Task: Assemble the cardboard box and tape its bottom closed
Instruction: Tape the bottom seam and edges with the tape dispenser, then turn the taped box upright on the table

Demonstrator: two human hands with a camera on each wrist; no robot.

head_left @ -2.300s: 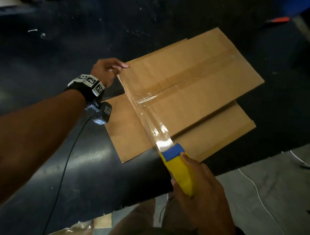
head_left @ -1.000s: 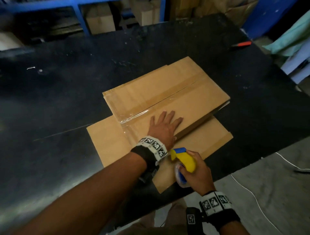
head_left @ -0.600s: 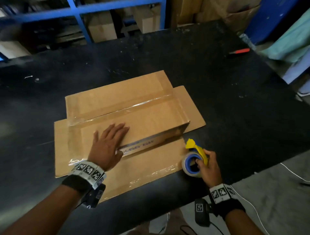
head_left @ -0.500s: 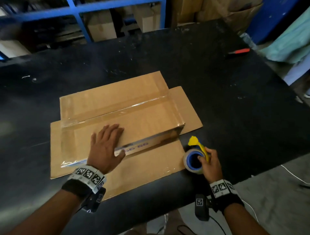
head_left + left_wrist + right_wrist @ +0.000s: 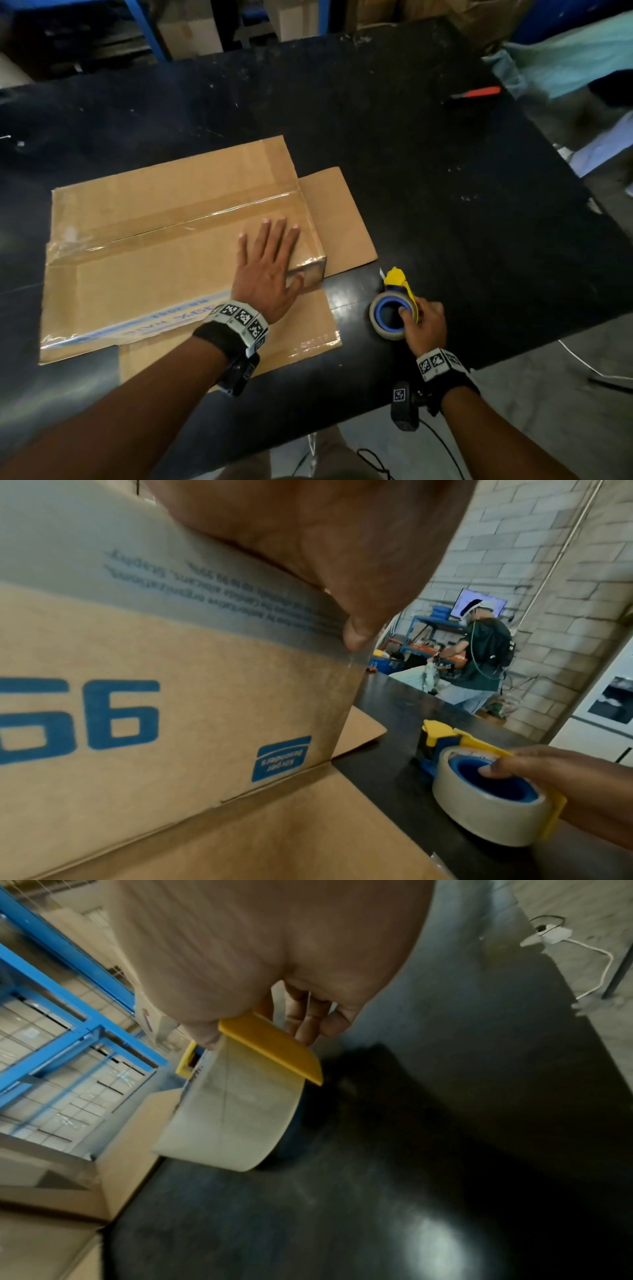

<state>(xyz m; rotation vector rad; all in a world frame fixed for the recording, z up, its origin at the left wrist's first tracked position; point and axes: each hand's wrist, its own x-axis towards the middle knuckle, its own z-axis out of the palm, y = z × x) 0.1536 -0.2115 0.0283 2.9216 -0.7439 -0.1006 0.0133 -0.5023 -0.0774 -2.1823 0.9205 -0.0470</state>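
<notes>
Cardboard box [image 5: 164, 260] under flat left hand [image 5: 269, 263]; right hand [image 5: 423, 322] grips tape dispenser [image 5: 394, 308].

Left hand [image 5: 270, 270] lies flat, fingers spread; right hand [image 5: 424, 323] is curled in a grip.

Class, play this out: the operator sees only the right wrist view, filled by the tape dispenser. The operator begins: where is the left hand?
Observer: The left hand lies flat on the cardboard box, near its right end.
Operator: Is the seam taped?
Observer: Yes, clear tape runs along the centre seam.
Operator: Anything else lying around?
Observer: A red tool lies at the far right of the table.
</notes>
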